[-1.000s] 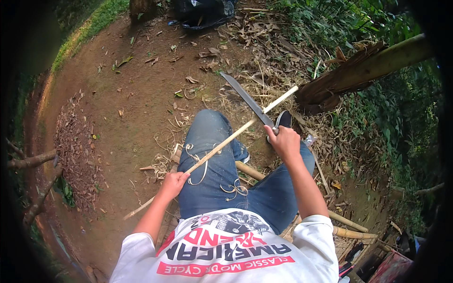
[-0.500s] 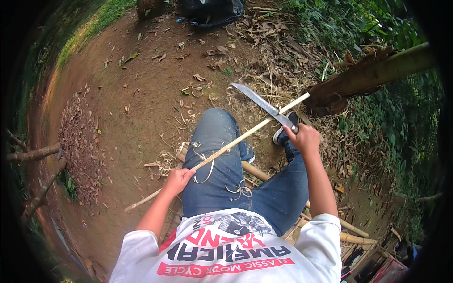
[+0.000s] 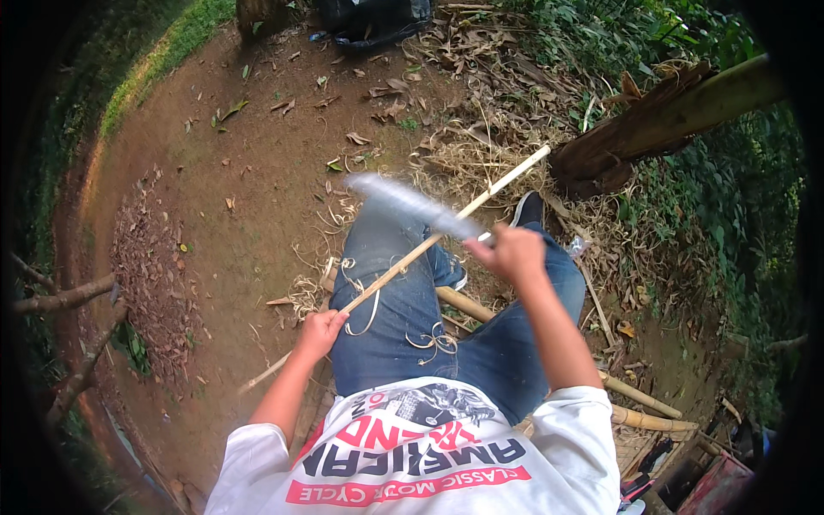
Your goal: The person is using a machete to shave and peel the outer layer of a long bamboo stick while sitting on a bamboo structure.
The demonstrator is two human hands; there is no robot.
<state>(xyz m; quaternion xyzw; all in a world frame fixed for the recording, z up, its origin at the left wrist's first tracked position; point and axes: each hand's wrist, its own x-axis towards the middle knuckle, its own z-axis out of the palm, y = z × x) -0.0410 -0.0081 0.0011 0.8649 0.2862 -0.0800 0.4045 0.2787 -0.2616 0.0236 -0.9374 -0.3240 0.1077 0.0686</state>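
A long pale bamboo stick [image 3: 412,254] slants across my left thigh, its far end up to the right. My left hand [image 3: 322,333] is closed around its lower part beside that thigh. In my right hand [image 3: 512,254] is a large knife [image 3: 418,206], gripped by its handle. The blade, smeared by motion, lies across the stick above my knee and points to the upper left. Whether the edge touches the stick cannot be told. Thin curled shavings [image 3: 438,345] hang from the stick and rest on my jeans.
A thick plant trunk [image 3: 678,120] slants at the upper right, with shavings heaped around its base. A black plastic bag [image 3: 374,24] sits at the far edge. Branches [image 3: 73,296] stand at the left, and bamboo poles [image 3: 648,421] lie at the lower right.
My right hand has drawn the knife closer and leftward along the stick, from near its far end toward my knee. The stick's far end has shifted slightly up and left.
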